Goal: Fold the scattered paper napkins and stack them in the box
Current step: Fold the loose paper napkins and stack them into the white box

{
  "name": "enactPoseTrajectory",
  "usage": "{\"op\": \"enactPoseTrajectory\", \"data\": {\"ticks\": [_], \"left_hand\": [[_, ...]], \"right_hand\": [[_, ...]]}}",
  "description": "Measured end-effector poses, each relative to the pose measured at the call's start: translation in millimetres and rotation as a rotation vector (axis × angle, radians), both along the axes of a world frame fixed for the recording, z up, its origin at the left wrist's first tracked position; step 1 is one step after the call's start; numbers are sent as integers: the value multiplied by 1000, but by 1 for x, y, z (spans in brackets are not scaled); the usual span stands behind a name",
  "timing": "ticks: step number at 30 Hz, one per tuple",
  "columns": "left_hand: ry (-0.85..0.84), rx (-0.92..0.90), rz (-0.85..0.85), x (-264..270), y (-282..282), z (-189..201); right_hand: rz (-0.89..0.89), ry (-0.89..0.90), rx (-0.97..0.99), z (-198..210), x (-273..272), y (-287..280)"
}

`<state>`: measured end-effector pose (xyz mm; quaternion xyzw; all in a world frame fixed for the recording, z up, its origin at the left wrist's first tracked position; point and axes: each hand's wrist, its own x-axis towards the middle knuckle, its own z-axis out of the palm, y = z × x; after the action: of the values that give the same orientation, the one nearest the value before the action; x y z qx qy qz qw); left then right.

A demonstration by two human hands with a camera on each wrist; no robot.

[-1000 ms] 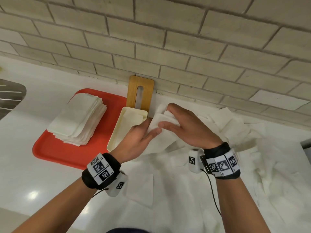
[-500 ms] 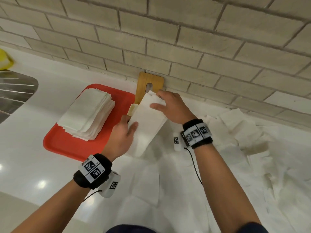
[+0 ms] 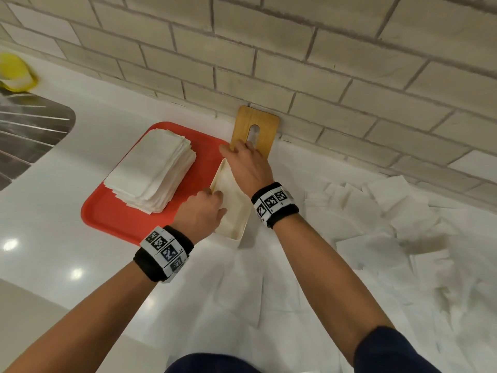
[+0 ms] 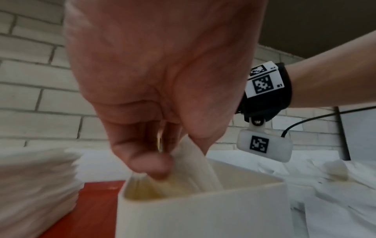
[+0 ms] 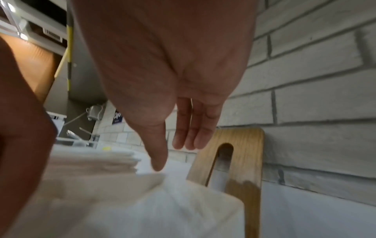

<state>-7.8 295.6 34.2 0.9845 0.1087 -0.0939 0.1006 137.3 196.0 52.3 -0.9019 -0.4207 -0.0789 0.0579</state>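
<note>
Folded white paper napkin (image 3: pixel 232 203) going into the cream rectangular plastic box (image 3: pixel 236 236), centre of frame.

My left hand (image 3: pixel 200 211) pinches the napkin's near end inside the box; my right hand (image 3: pixel 248 164), fingers straight and relaxed, hovers over the far end. Red plastic tray (image 3: pixel 113 214) with stacked folded napkins (image 3: pixel 150 169) sits left; loose scattered napkins (image 3: pixel 376 238) lie right.

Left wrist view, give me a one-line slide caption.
The left hand pinches a folded napkin and lowers it into the white box beside the red tray.
</note>
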Motion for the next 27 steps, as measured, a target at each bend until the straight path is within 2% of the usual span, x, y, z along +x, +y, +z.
{"op": "enactPoseTrajectory", "data": {"ticks": [3,5,7,9,11,14,16,18,20,22,24,27], "left_hand": [[-35,158,-151,4,2,8],[92,124,-246,13,0,6],[234,167,-292,20,-7,-1],[256,211,-295,24,-12,-7],[225,184,-273,25,-11,-8],[83,56,-229,9,-9,5],[-108,-91,-165,-18,-19,16],[-169,-158,-130,-51,-36,21],[-74,-102,-126,-77,-52,12],[71,-17,-116,-94,-63,-9],[191,-50,-76,-101,-71,-31],[261,-169,-58,-102,-79,-56]], "right_hand": [[-11,153,-63,-4,1,6],[-40,285,-233,-12,0,5],[-23,365,-410,-23,-3,1],[-16,402,-418,-27,-8,-2],[-20,411,-356,-17,-12,-6],[-67,341,-103,12,-32,-28],[-169,347,138,26,-54,-59],[-291,376,243,22,-72,-101],[-362,400,147,0,-82,-141],[-352,515,-51,-31,-89,-171],[-312,650,-196,-57,-97,-190],[-321,629,-253,-81,-105,-200]]}}
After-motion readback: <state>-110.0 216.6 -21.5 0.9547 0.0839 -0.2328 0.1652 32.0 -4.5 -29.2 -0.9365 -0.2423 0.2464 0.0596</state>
